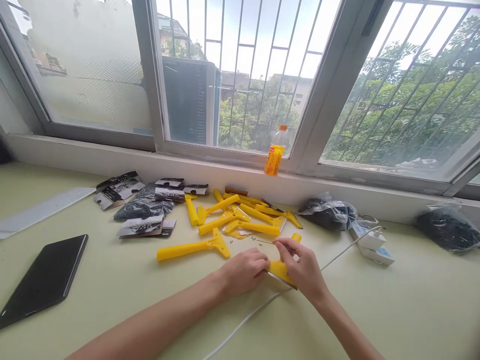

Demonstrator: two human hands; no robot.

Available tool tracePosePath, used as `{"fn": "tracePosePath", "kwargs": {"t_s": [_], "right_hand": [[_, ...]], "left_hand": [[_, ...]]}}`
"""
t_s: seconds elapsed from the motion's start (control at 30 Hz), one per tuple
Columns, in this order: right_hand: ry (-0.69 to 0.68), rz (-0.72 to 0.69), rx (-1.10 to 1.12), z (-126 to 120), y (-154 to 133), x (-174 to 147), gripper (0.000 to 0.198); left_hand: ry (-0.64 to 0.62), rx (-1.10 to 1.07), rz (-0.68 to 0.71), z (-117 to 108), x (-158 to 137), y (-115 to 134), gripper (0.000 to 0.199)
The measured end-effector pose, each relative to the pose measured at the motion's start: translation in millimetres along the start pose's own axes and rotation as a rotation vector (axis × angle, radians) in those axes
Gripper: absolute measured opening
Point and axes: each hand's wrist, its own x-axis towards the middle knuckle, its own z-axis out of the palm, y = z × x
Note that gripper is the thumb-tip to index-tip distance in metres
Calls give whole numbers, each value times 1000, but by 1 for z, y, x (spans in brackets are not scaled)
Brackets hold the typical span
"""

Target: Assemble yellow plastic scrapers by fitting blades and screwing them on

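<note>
In the head view, a yellow scraper (279,270) with a metal blade along its near edge lies before me, its handle pointing away. My left hand (245,270) is closed at its left corner, fingertips hidden. My right hand (302,265) is closed around a thin screwdriver (265,242), whose shaft points left over the table, away from the scraper. Several small screws (253,238) are scattered near the shaft's tip. Left of them rests another yellow scraper (193,248) without a visible blade. Behind is a pile of yellow scrapers (258,227), some with blades.
Black-and-white packaging cards (140,226) and bags of dark items (326,212) lie along the wall. A black tablet (47,275) is at left. A white cable (247,320) runs under my hands to a power strip (371,245). An orange drink bottle (275,155) stands on the sill.
</note>
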Motion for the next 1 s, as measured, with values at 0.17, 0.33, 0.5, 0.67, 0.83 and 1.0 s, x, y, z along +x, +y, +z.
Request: {"fn": "tracePosePath", "kwargs": {"t_s": [0.17, 0.33, 0.5, 0.67, 0.83, 1.0], "right_hand": [[36, -29, -56, -3, 2, -1, 38], [45, 19, -55, -1, 10, -3, 38], [53, 49, -29, 1, 11, -5, 40], [181, 44, -6, -16, -7, -5, 38], [379, 75, 62, -40, -30, -10, 39], [352, 95, 83, -31, -27, -33, 36]], "left_hand": [[9, 6, 3, 2, 0, -1, 18], [-10, 14, -2, 0, 0, -1, 17], [7, -13, -11, -1, 0, 2, 18], [149, -297, -257, -4, 2, 3, 19], [242, -876, -692, -14, 10, 0, 25], [233, -1225, -897, -24, 16, -1, 36]]}}
